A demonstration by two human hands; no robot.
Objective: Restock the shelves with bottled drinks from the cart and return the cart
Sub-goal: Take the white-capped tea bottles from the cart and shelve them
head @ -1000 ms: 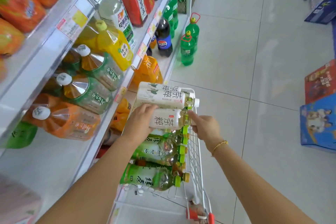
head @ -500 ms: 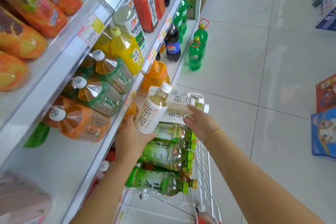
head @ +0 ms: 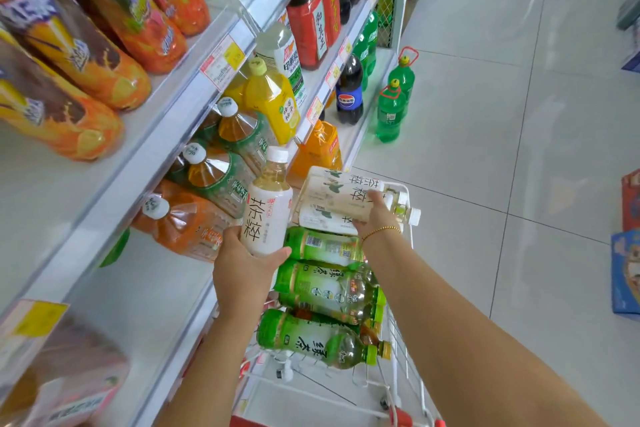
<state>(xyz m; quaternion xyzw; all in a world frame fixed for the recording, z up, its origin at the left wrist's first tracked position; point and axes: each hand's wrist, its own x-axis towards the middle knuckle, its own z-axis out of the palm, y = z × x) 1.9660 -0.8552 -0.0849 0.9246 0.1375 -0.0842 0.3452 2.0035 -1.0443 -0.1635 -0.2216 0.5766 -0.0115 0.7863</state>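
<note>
1. Now your left hand (head: 246, 270) is gripping the upright tea bottle (head: 268, 215) by its base, over the cart (head: 401, 350) at its left edge.
2. Your right hand (head: 375, 215) is clasping the lying bottle (head: 341, 194) at the far edge.

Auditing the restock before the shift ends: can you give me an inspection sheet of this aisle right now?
Surface: white metal shelf, bare patch beside large orange tea bottles.
Job's things: white wire cart holds lying green-labelled plastic bottles.
Clutter: two green plastic bottles standing on the floor.
Hands: left hand grips an upright white-labelled plastic tea bottle; right hand fingers curl over a lying white-labelled bottle.
Cables: nothing seen.
Surroundings: pale tiled floor, coloured boxes at right.
</note>
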